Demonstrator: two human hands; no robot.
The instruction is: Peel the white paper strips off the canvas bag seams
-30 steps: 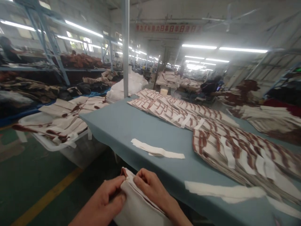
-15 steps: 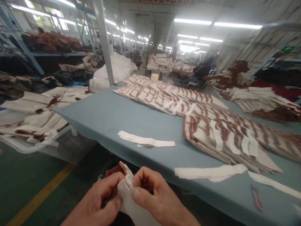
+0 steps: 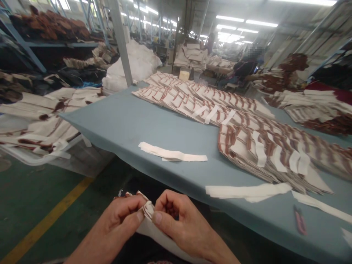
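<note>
Just off the near edge of the table, my left hand (image 3: 117, 223) and my right hand (image 3: 183, 222) pinch a cream fabric piece (image 3: 149, 209) between thumbs and fingers. The cloth is bunched where the fingertips meet, and brown edging shows above my left fingers. A pale length of it runs down under my right hand. Both hands are closed, close together, with much of the piece hidden behind them. Nearest to them on the table lie cream fabric strips (image 3: 172, 153), with further strips (image 3: 247, 191) along the near edge to the right.
A blue-grey cloth covers the table (image 3: 110, 124). Overlapping rows of cream and brown pieces (image 3: 247, 146) lie across it. Small red-handled snippers (image 3: 299, 220) rest at the right. A plastic bin (image 3: 35, 157) heaped with similar pieces stands left. A person (image 3: 244, 68) sits far back.
The bunched cloth has turned and folded tighter between my fingertips, with less brown showing above my left hand. The view has tilted slightly downward.
</note>
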